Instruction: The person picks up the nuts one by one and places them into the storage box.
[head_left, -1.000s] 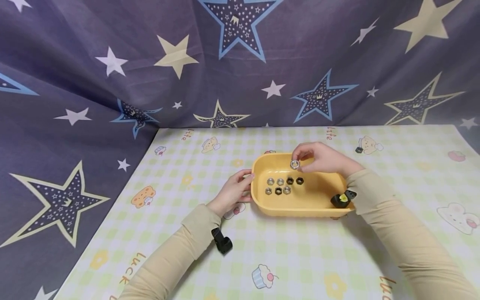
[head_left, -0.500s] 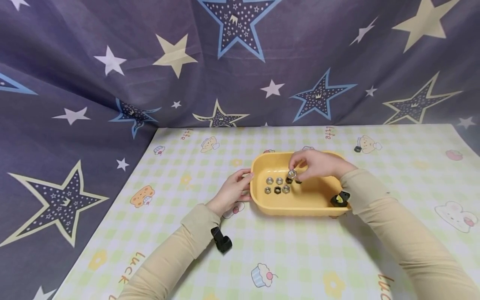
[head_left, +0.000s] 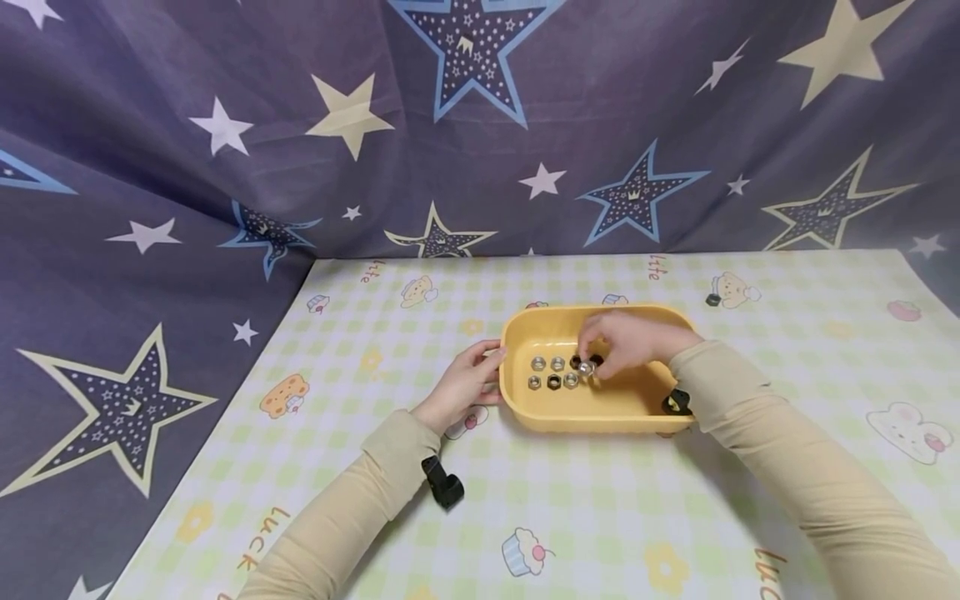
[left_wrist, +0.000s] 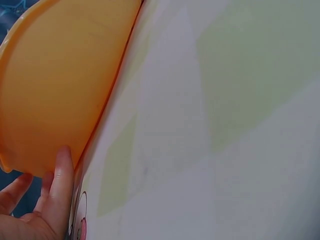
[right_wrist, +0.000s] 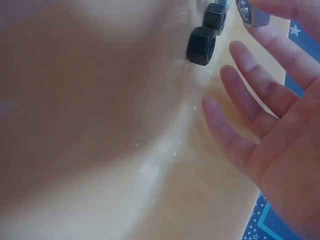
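Note:
My right hand point(head_left: 626, 340) is inside the yellow basin point(head_left: 600, 423), pinching a silver hex nut point(head_left: 587, 368) between thumb and index finger, low over the floor. In the right wrist view the other fingers spread loosely below this nut point(right_wrist: 255, 15). Two black nuts point(right_wrist: 201, 46) stand on the basin floor beside the fingers. To the left, silver nuts point(head_left: 538, 364) and a black nut point(head_left: 553, 382) lie in two short rows. My left hand point(head_left: 465, 383) rests at the basin's left end, its fairly straight fingers point(left_wrist: 63, 170) touching the outer wall.
A lone black nut point(head_left: 712, 300) lies on the checked tablecloth point(head_left: 360, 500) behind the basin's right end. A star-patterned curtain point(head_left: 465, 167) hangs along the back and left. Black wrist mounts point(head_left: 444, 485) sit on both sleeves.
My right hand has brought the silver nut down and toward me, from above the basin's far side to the right end of the front row. The left hand has stayed at the basin's end.

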